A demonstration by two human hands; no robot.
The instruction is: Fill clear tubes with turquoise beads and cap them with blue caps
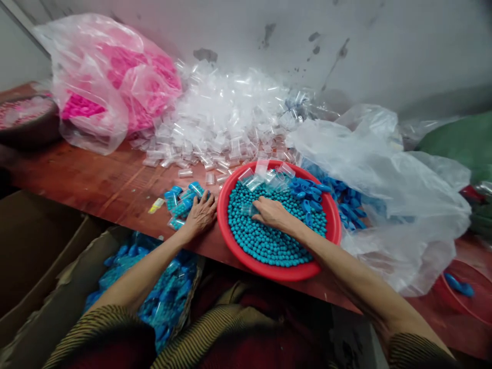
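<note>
Blue beads (269, 246) in red basin (223, 215)

The right hand (273, 213) pinches a clear tube (248, 209) among the beads; the left hand (201, 213) lies loosely spread on the counter (111, 184) beside bead-filled tubes (182, 206). The basin also holds loose tubes (262, 168) and blue pieces (309, 193). A cardboard box (57, 294) below holds blue items (169, 302).

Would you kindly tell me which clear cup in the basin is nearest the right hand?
The clear cup at the fingertips of the right hand, among the blue beads; the other cups lie toward the far rim of the red basin.
</note>
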